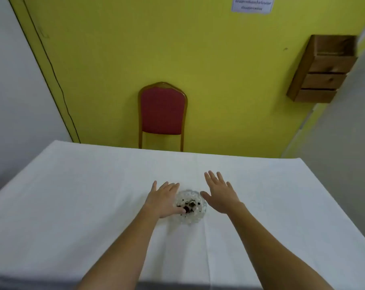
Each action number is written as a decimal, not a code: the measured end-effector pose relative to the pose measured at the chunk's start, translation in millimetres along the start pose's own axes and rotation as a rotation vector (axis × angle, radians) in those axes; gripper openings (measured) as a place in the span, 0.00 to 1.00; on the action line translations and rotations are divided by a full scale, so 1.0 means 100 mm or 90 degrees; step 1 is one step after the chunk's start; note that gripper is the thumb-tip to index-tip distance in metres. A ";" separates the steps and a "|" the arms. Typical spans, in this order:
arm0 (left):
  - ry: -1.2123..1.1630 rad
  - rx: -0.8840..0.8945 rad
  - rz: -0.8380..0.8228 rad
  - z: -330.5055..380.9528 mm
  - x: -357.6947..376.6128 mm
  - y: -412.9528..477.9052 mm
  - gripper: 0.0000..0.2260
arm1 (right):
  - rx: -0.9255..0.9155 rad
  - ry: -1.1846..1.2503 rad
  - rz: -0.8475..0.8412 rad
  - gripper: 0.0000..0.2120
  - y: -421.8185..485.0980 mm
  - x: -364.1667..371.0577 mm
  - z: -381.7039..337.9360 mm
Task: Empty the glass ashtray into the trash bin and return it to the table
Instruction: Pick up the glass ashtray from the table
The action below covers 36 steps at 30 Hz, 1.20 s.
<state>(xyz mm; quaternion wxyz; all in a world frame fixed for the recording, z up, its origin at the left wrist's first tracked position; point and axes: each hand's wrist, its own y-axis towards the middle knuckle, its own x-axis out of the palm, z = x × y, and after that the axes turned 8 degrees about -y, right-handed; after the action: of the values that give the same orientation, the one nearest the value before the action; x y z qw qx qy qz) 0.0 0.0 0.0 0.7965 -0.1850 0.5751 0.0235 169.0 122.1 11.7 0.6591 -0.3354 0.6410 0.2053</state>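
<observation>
A clear cut-glass ashtray [191,214] with dark ash and butts in its middle sits on the white tablecloth [72,206] near the table's centre. My left hand [163,199] lies flat just left of the ashtray, fingers spread, its thumb touching the left rim. My right hand [221,195] hovers open just right of the ashtray, fingers spread, thumb near the upper right rim without gripping it. No trash bin is in view.
A red padded chair [162,114] with a gold frame stands against the yellow wall beyond the table's far edge. A wooden drawer box [321,70] hangs on the wall at the upper right. Grey walls flank both sides.
</observation>
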 end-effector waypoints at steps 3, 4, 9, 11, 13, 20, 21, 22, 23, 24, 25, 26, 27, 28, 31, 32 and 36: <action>0.033 -0.007 -0.025 -0.01 0.13 0.03 0.49 | -0.008 -0.030 -0.047 0.35 0.02 0.15 0.03; 0.042 -0.011 -0.026 -0.03 0.18 0.03 0.51 | -0.010 -0.030 -0.061 0.35 0.00 0.20 0.04; 0.062 -0.034 -0.021 -0.04 0.35 0.11 0.58 | -0.035 -0.078 -0.139 0.48 0.04 0.39 0.08; 0.059 -0.035 -0.023 -0.04 0.38 0.13 0.59 | -0.047 -0.089 -0.151 0.53 0.05 0.43 0.07; 0.055 -0.032 -0.025 -0.03 0.40 0.15 0.59 | -0.061 -0.090 -0.147 0.56 0.07 0.46 0.07; 0.036 -0.010 -0.008 -0.04 0.46 0.23 0.58 | -0.076 -0.116 -0.118 0.58 0.06 0.52 0.04; 0.029 -0.007 -0.002 -0.04 0.46 0.23 0.58 | -0.077 -0.113 -0.111 0.57 0.06 0.52 0.03; 0.023 -0.004 0.006 -0.05 0.46 0.22 0.58 | -0.079 -0.110 -0.104 0.56 0.06 0.53 0.03; 0.019 -0.001 0.013 -0.04 0.46 0.21 0.57 | -0.081 -0.107 -0.094 0.56 0.05 0.53 0.02; 0.014 0.000 0.018 -0.04 0.46 0.21 0.57 | -0.083 -0.103 -0.085 0.56 0.05 0.54 0.02; 0.008 0.000 0.022 -0.04 0.45 0.20 0.57 | -0.082 -0.095 -0.078 0.55 0.05 0.54 0.01; 0.002 -0.002 0.024 -0.02 0.44 0.20 0.57 | -0.081 -0.083 -0.073 0.55 0.05 0.54 0.01; 0.000 -0.001 0.026 -0.01 0.44 0.19 0.56 | -0.081 -0.072 -0.070 0.55 0.04 0.55 0.02; 0.006 0.002 0.027 0.00 0.42 0.18 0.56 | -0.080 -0.063 -0.065 0.55 0.01 0.54 0.01; 0.023 0.012 0.027 0.04 0.40 0.14 0.56 | -0.081 -0.052 -0.053 0.55 -0.05 0.54 0.01; 0.027 0.019 0.032 0.05 0.38 0.12 0.56 | -0.079 -0.050 -0.041 0.55 -0.09 0.52 0.00; 0.019 0.045 0.065 0.14 0.22 0.03 0.55 | -0.070 -0.047 0.015 0.55 -0.22 0.35 0.02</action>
<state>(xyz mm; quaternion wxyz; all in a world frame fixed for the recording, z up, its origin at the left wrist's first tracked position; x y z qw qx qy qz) 19.2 3.6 -17.8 0.7920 -0.1275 0.5957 0.0407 189.0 102.9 -18.9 0.6604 -0.3556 0.6080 0.2604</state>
